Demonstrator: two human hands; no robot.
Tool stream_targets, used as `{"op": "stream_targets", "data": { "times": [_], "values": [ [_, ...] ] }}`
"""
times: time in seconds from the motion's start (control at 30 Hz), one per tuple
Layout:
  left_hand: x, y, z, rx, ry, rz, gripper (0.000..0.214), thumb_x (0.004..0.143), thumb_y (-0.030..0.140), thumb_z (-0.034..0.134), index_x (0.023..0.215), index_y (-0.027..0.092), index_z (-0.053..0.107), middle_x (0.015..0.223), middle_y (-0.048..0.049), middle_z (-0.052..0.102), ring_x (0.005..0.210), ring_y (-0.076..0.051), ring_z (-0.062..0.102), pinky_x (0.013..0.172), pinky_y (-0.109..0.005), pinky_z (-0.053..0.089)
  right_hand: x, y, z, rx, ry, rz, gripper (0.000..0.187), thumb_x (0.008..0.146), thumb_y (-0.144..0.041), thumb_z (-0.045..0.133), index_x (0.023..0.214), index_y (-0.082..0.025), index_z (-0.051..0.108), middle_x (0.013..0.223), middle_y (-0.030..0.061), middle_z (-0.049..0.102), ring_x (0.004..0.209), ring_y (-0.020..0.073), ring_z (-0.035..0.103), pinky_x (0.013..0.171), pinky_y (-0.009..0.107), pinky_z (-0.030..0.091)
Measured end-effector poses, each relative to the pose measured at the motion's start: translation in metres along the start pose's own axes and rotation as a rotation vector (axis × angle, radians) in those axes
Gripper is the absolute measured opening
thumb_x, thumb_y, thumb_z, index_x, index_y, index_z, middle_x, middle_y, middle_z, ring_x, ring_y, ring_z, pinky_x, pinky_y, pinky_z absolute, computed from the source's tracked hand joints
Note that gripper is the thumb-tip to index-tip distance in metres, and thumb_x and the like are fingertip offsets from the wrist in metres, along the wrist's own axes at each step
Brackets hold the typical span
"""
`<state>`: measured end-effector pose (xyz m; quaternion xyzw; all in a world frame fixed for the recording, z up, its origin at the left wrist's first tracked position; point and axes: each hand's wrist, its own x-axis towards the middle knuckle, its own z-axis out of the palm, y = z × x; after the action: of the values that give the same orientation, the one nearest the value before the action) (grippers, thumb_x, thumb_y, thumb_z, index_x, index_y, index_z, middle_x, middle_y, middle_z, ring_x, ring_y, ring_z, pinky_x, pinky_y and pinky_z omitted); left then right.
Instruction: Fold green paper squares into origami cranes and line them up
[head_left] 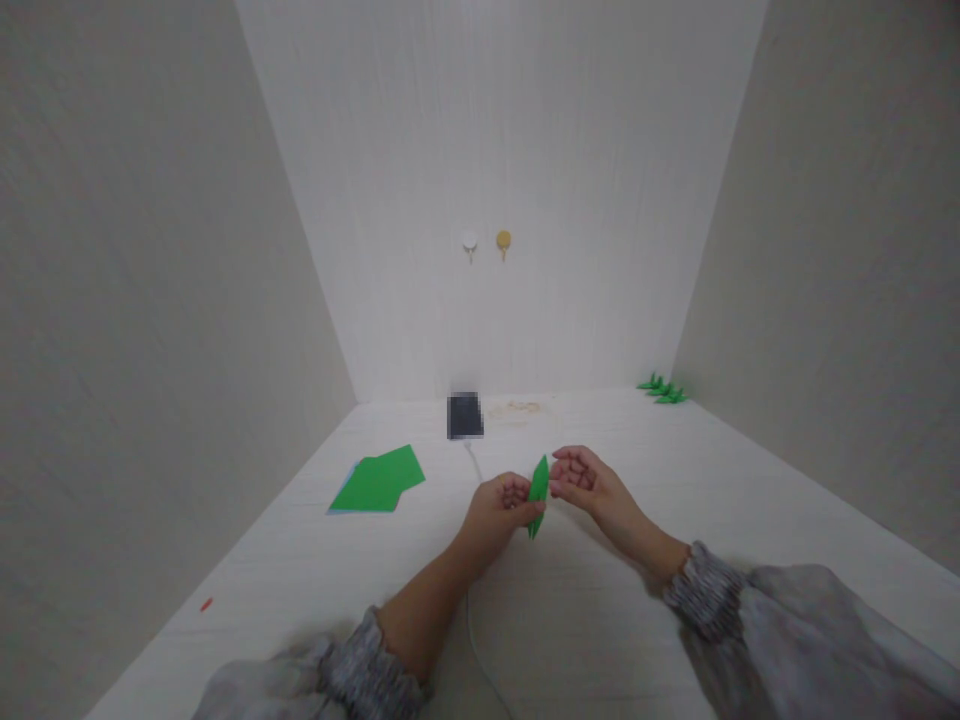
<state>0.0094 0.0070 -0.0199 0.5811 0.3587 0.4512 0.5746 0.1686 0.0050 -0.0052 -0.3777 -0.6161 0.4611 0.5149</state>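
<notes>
Folded green paper [538,482], narrow and pointed, pinched in the left hand [498,507] above the white tabletop [409,420]; looks well creased. Right hand [591,482] loosely curled, holding nothing, just beside it. Folded green pieces [662,389], seemingly done, far right corner. Flat green sheets [382,482], left, unfolded. No container seen.

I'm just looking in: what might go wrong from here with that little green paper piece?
The folded green paper is pinched in the left hand, so a tight squeeze might crease it.
The right hand is very close, and a nudge might knock the paper askew.
The white cable passes by the left forearm, so an arm movement might snag it.
</notes>
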Motion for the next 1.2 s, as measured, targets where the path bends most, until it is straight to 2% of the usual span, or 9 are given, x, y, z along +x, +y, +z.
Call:
{"op": "stream_targets", "data": {
  "times": [0.13, 0.27, 0.4, 0.5, 0.57, 0.77, 0.93, 1.2],
  "values": [
    [0.0, 0.009, 0.004, -0.043, 0.088, 0.049, 0.028, 0.056, 0.033, 0.069, 0.068, 0.013, 0.051, 0.058, 0.0017, 0.057, 0.053, -0.009, 0.052, 0.052, -0.021, 0.04, -0.003, -0.002, 0.009, -0.01, -0.06, 0.061, 0.027, 0.064, -0.037, 0.063, 0.077, -0.018, 0.049, 0.067, -0.0016, 0.051, 0.062, 0.0108, 0.052, 0.062, 0.026, 0.043],
    [0.004, 0.007, 0.006, 0.003, 0.121, 0.054, 0.028, 0.056, 0.034, 0.069, 0.067, 0.014, 0.052, 0.057, 0.0011, 0.058, 0.053, -0.01, 0.054, 0.053, -0.022, 0.041, -0.004, -0.001, 0.014, -0.081, -0.031, 0.074, 0.025, 0.066, -0.04, 0.059, 0.072, -0.018, 0.05, 0.062, -0.0019, 0.052, 0.059, 0.0115, 0.053, 0.059, 0.026, 0.043],
    [0.005, 0.005, 0.007, 0.038, 0.103, 0.041, 0.026, 0.055, 0.029, 0.07, 0.068, 0.014, 0.054, 0.059, 0.0007, 0.06, 0.056, -0.011, 0.056, 0.055, -0.022, 0.043, -0.002, 0.0, 0.011, -0.158, 0.018, 0.071, 0.021, 0.067, -0.038, 0.056, 0.07, -0.018, 0.051, 0.061, -0.0016, 0.053, 0.058, 0.0126, 0.053, 0.058, 0.026, 0.044],
    [0.002, 0.009, 0.008, -0.034, 0.048, 0.021, 0.027, 0.055, 0.027, 0.07, 0.074, 0.014, 0.056, 0.069, -0.0016, 0.064, 0.066, -0.013, 0.06, 0.064, -0.026, 0.045, -0.002, 0.001, 0.008, -0.17, 0.05, 0.046, 0.019, 0.068, -0.036, 0.055, 0.073, -0.018, 0.051, 0.064, -0.0008, 0.055, 0.06, 0.013, 0.054, 0.059, 0.027, 0.044],
    [0.001, 0.013, 0.01, -0.085, 0.051, -0.018, 0.023, 0.06, 0.029, 0.066, 0.073, 0.012, 0.058, 0.069, -0.0022, 0.064, 0.067, -0.013, 0.06, 0.068, -0.028, 0.046, -0.001, 0.002, 0.007, -0.172, 0.072, 0.027, 0.018, 0.068, -0.034, 0.054, 0.076, -0.018, 0.051, 0.066, -0.0005, 0.055, 0.061, 0.013, 0.054, 0.06, 0.027, 0.045],
    [0.003, 0.012, 0.011, -0.018, 0.149, -0.028, 0.016, 0.062, 0.027, 0.063, 0.067, 0.012, 0.059, 0.062, -0.0004, 0.062, 0.059, -0.011, 0.057, 0.062, -0.025, 0.046, -0.002, 0.001, 0.008, -0.264, 0.114, 0.001, 0.014, 0.07, -0.03, 0.053, 0.077, -0.018, 0.049, 0.068, -0.0002, 0.054, 0.062, 0.0131, 0.054, 0.06, 0.026, 0.045],
    [0.004, 0.009, 0.009, 0.063, 0.172, 0.036, 0.014, 0.064, 0.027, 0.061, 0.065, 0.013, 0.058, 0.059, 0.0004, 0.06, 0.058, -0.011, 0.055, 0.061, -0.024, 0.045, -0.002, -0.002, 0.01, -0.358, 0.113, 0.014, 0.011, 0.068, -0.029, 0.055, 0.068, -0.018, 0.051, 0.06, -0.001, 0.052, 0.058, 0.0129, 0.05, 0.057, 0.025, 0.042],
    [0.002, 0.012, 0.009, 0.218, 0.179, 0.1, 0.015, 0.066, 0.029, 0.057, 0.065, 0.013, 0.06, 0.058, 0.0002, 0.06, 0.055, -0.011, 0.053, 0.053, -0.02, 0.039, -0.001, 0.002, 0.012, -0.195, 0.136, 0.03, 0.017, 0.064, -0.03, 0.059, 0.068, -0.017, 0.049, 0.056, -0.0042, 0.047, 0.052, 0.0103, 0.046, 0.049, 0.022, 0.037]
  ]
}}
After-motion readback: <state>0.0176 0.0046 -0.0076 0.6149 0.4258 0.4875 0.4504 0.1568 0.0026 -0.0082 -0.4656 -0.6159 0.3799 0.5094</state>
